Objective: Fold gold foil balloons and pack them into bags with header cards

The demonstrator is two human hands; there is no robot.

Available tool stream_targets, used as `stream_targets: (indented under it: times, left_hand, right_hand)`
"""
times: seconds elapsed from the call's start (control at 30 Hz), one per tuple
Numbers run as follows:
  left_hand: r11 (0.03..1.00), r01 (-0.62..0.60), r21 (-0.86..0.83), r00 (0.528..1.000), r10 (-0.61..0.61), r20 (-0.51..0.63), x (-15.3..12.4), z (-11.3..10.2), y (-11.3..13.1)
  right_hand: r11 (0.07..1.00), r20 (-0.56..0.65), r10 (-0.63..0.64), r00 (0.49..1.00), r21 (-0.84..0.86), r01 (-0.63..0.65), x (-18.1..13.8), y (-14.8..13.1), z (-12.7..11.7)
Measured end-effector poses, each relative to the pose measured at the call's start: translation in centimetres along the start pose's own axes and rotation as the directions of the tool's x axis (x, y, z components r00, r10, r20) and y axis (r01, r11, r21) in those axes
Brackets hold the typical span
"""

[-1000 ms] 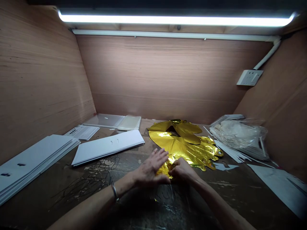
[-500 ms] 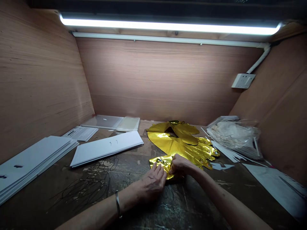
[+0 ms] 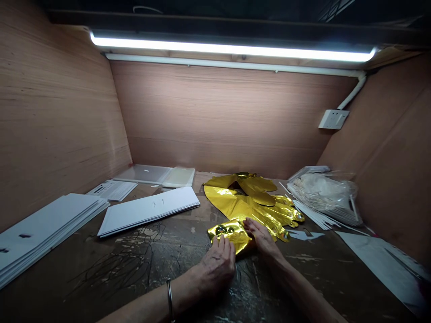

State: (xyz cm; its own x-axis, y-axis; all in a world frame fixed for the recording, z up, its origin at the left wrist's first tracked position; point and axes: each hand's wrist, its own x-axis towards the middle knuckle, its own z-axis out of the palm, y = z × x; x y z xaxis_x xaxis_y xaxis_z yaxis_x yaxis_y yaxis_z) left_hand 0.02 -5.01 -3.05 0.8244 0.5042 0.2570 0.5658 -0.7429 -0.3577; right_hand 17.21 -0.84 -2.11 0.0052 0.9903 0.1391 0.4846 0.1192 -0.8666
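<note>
A flat gold foil balloon with rounded lobes and small tabs lies spread on the dark worktop. Nearer to me is a folded piece of gold foil, with dark round shiny spots on its left part; whether it joins the larger sheet is unclear. My left hand, a metal bangle on its wrist, has its curved fingers together over the foil's lower left edge; its thumb is hidden. At the right edge of the folded foil, my right hand rests with its fingers stretched out, touching it.
White card stacks lie to the left, another farther left. Clear plastic sleeves are at the back left. A plastic bag sits at the back right above white strips. Wooden walls enclose the worktop.
My right hand has gone from closed on the foil to stretched fingers at its right edge, uncovering more of the fold. The left hand stays on the foil. The view has tipped upward slightly.
</note>
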Motion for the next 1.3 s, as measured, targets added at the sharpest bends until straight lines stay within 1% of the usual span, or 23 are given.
stream_targets:
  times: [0.07,0.13,0.23,0.3,0.37,0.43,0.47,0.5,0.53,0.6,0.63,0.7,0.77,0.83,0.87,0.9,0.97,1.03,1.1,1.2,1.23,1.27,1.3]
  left_hand:
    - [1.000,-0.004,-0.024,1.000,0.004,0.009,0.0,-0.2,0.0]
    - [1.000,0.008,-0.028,1.000,-0.008,0.017,0.0,-0.3,0.0]
    - [1.000,0.021,0.000,1.000,-0.021,0.018,-0.2,-0.1,0.1]
    - [1.000,0.014,0.018,1.000,-0.014,0.011,-0.2,0.0,0.3]
    - [0.999,0.033,0.015,0.999,-0.033,0.014,-0.1,0.0,0.6]
    - [0.998,0.069,-0.012,0.997,-0.069,0.035,0.2,0.1,1.1]
    - [0.995,0.092,-0.033,0.995,-0.090,0.047,0.4,0.1,1.5]
    - [0.991,0.116,-0.060,0.992,-0.112,0.059,0.5,0.1,1.9]
    - [0.986,0.141,-0.093,0.988,-0.134,0.074,0.7,0.0,2.3]
    - [0.965,0.203,-0.167,0.977,-0.187,0.105,1.1,-0.6,3.0]
    - [0.947,0.242,-0.210,0.967,-0.218,0.132,1.2,-1.2,3.1]
    - [0.899,0.309,-0.309,0.947,-0.261,0.190,1.4,-2.7,2.5]
    - [0.850,0.295,-0.437,0.953,-0.230,0.197,1.3,-4.4,0.8]
    - [0.820,0.114,-0.561,0.993,-0.079,0.085,0.8,-5.6,-1.6]
    - [0.802,0.010,-0.597,0.999,0.017,0.039,0.5,-5.7,-2.9]
    - [0.785,-0.064,-0.616,0.996,0.092,0.014,0.1,-5.6,-4.0]
    - [0.759,-0.128,-0.638,0.980,0.196,0.037,-0.8,-4.7,-5.5]
    - [0.750,-0.120,-0.651,0.969,0.230,0.086,-1.6,-3.3,-5.9]
    - [0.748,-0.088,-0.657,0.970,0.213,0.113,-2.1,-2.2,-5.7]
    - [0.746,-0.062,-0.664,0.978,0.178,0.109,-2.3,-1.6,-5.0]
    - [0.741,-0.066,-0.668,0.979,0.179,0.102,-2.3,-1.7,-4.9]
    - [0.736,-0.072,-0.673,0.979,0.182,0.094,-2.3,-1.8,-4.9]
    - [0.728,-0.076,-0.682,0.979,0.184,0.087,-2.2,-1.9,-4.9]
  right_hand:
    - [0.999,0.024,-0.047,0.999,0.002,0.047,0.1,-0.5,1.2]
    - [0.995,0.030,-0.090,0.995,-0.030,0.091,0.0,-1.1,1.7]
    - [0.979,0.012,-0.163,0.987,-0.124,0.163,-0.5,-2.1,0.8]
    - [0.955,0.031,-0.235,0.972,-0.178,0.236,-1.4,-2.7,0.0]
    - [0.904,0.118,-0.335,0.935,-0.239,0.354,-2.6,-3.1,-0.5]
    - [0.801,0.202,-0.449,0.870,-0.340,0.493,-3.9,-3.3,-0.4]
    - [0.740,0.211,-0.498,0.841,-0.401,0.539,-4.4,-3.3,-0.2]
    - [0.688,0.199,-0.537,0.820,-0.458,0.563,-4.9,-3.2,0.1]
    - [0.658,0.168,-0.564,0.809,-0.500,0.563,-5.2,-3.1,0.4]
    - [0.656,0.114,-0.579,0.807,-0.523,0.544,-5.4,-2.8,0.7]
    - [0.657,0.115,-0.583,0.805,-0.516,0.550,-5.3,-2.6,0.7]
    - [0.639,0.161,-0.602,0.782,-0.490,0.593,-5.0,-2.2,0.2]
    - [0.607,0.217,-0.630,0.746,-0.462,0.646,-4.6,-1.7,-0.5]
    - [0.573,0.262,-0.655,0.709,-0.438,0.692,-4.1,-1.0,-1.3]
    - [0.557,0.281,-0.665,0.692,-0.429,0.711,-4.0,-0.7,-1.5]
    - [0.543,0.295,-0.674,0.677,-0.424,0.725,-3.8,-0.3,-1.8]
    - [0.517,0.313,-0.686,0.657,-0.426,0.742,-3.6,0.3,-2.1]
    - [0.499,0.318,-0.691,0.649,-0.440,0.747,-3.7,0.5,-2.2]
    - [0.455,0.332,-0.701,0.630,-0.471,0.755,-4.2,0.2,-2.3]
    - [0.337,0.433,-0.705,0.562,-0.493,0.802,-5.3,-0.9,-2.2]
    - [0.322,0.476,-0.689,0.546,-0.474,0.820,-5.7,-1.2,-2.1]
    - [0.347,0.501,-0.668,0.550,-0.443,0.826,-6.0,-1.4,-1.9]
    - [0.434,0.493,-0.637,0.593,-0.406,0.804,-6.2,-1.6,-1.6]
